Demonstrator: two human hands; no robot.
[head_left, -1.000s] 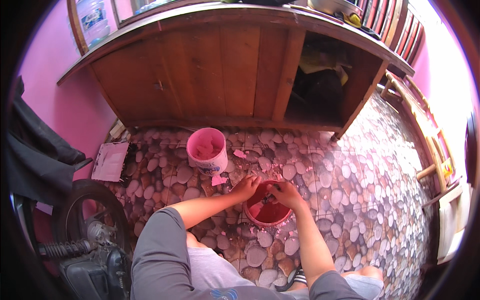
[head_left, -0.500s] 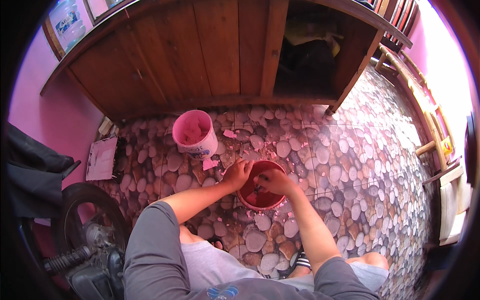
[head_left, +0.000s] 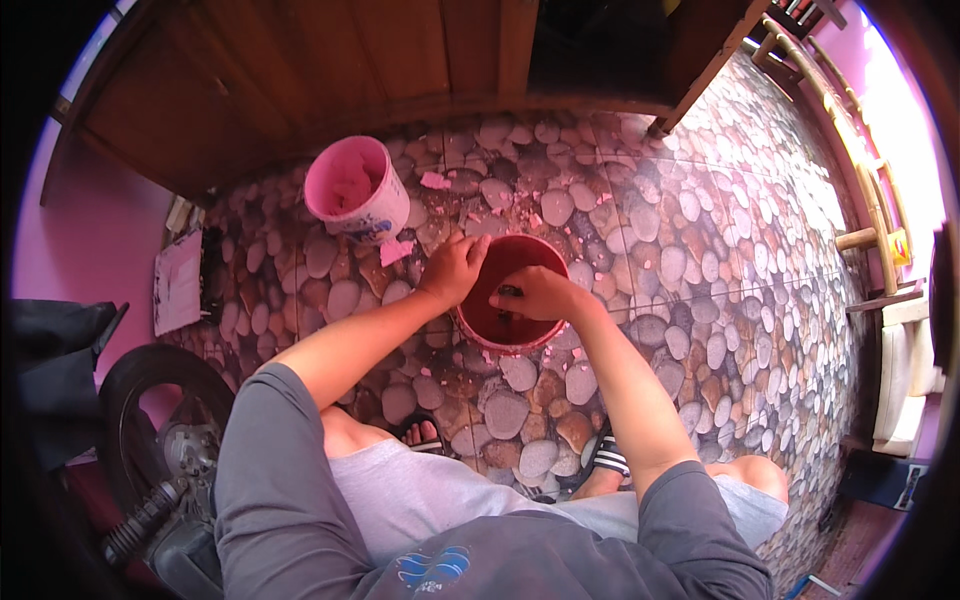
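Note:
A round red bucket (head_left: 515, 345) stands on the floor before me, its inner wall dark red. Over its left rim my left hand (head_left: 456, 268) is closed, holding the bucket steady. My right hand (head_left: 540, 296) reaches down inside, fingers closed round a small dark-handled tool (head_left: 509, 292); its lower end is hard to make out in the shade. Farther left stands a white pail (head_left: 375, 218), pink inside, with lumpy pink material in it. Pink flakes (head_left: 397, 251) lie on the floor around both containers.
A wooden cabinet (head_left: 300, 70) spans the far side. On the left are a pink-smeared white panel (head_left: 178, 285) by the wall and a motorcycle wheel (head_left: 118, 420). A bamboo bench (head_left: 850, 150) lines the right. My sandalled feet (head_left: 605, 470) are close below the bucket.
The view has tilted down, so the bucket and pail appear higher. My right hand has shifted slightly within the bucket, still on the tool; my left hand stays at the rim.

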